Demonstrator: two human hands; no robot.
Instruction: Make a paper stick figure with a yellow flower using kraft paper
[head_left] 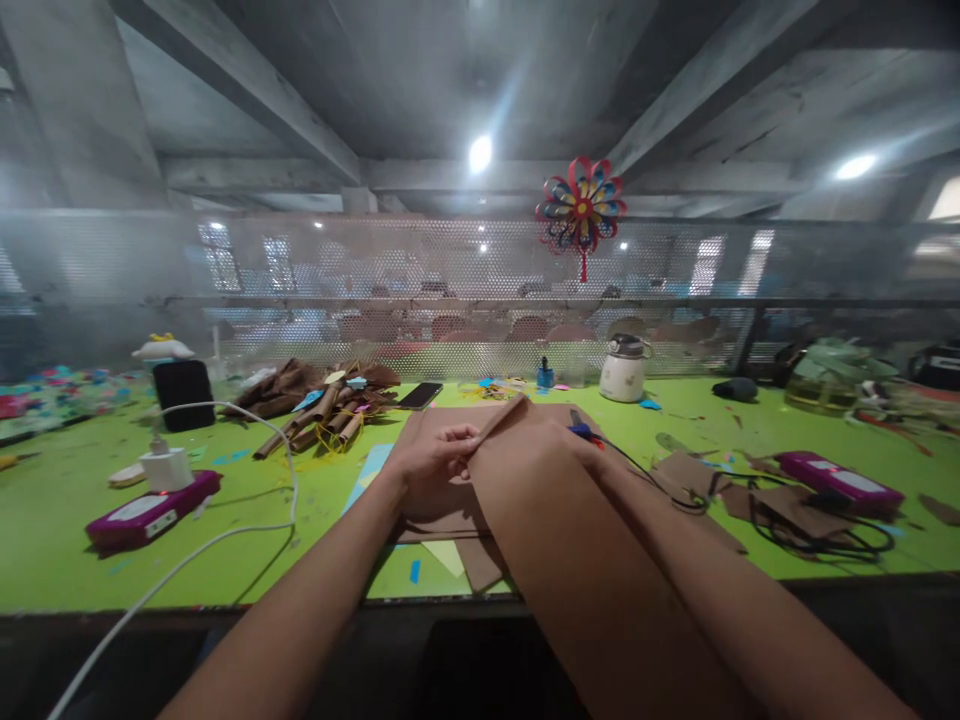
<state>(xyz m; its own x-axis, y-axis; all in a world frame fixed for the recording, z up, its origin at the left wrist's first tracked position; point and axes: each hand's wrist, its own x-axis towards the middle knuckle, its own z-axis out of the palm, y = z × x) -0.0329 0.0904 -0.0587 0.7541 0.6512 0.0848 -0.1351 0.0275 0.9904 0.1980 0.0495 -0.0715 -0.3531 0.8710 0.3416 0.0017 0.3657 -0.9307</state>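
A long sheet of brown paper (pixel 555 530) slants from near my body up to the middle of the table, passing between my forearms. Its far left edge is folded or curled over near the top. My left hand (pixel 442 458) is closed, pinching that left edge between thumb and fingers. At the right edge my right hand (pixel 589 452) grips the sheet, its fingers mostly hidden by the paper. Beneath both hands lies a stack of flat brown sheets (pixel 416 435) on the green table. A dark blue-handled tool (pixel 581 430) lies just beyond my right hand.
Rolled brown paper pieces (pixel 319 415) with yellow string lie at left, near a black phone (pixel 421 396). Purple power strips (pixel 154 510) sit on both sides, with a white cable (pixel 292 480) at left. A blue bottle (pixel 545 376) and a white flask (pixel 622 370) stand behind.
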